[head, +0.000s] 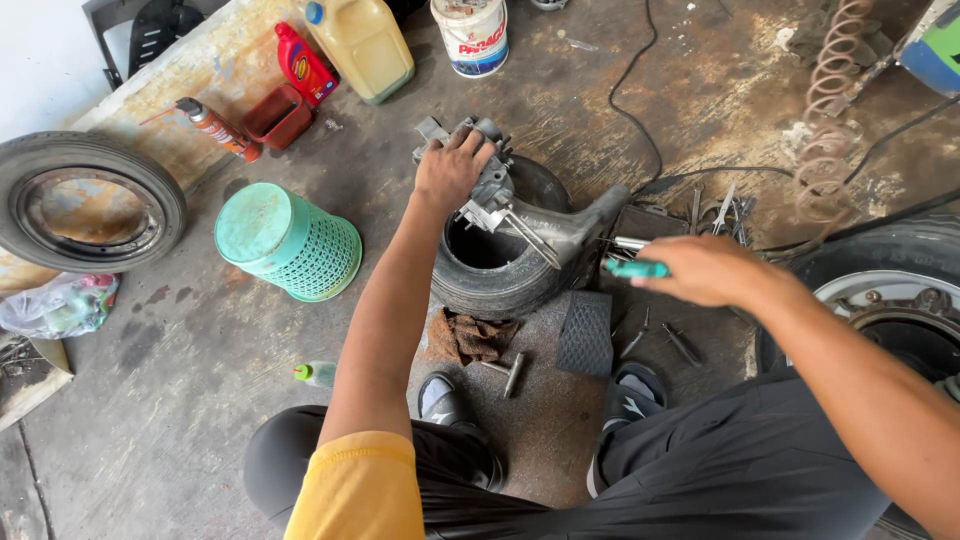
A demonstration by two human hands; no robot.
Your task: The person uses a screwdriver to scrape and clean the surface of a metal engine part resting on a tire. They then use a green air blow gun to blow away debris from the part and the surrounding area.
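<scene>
The grey metal engine casing lies across a small black tyre on the concrete floor, between the person's knees and a white bucket. The left hand presses down flat on the far end of the casing, fingers spread and curled over its edge. The right hand is closed around a tool with a green handle, its metal tip pointing at the casing's narrow arm. The casing looks heavy and stiff — cast metal, probably oily, so it could slip. The tyre under it is soft and may let it rock. The best hold seems to be the thick body near the left hand, not the thin arm. A turned-over green basket stands well apart on the left.
</scene>
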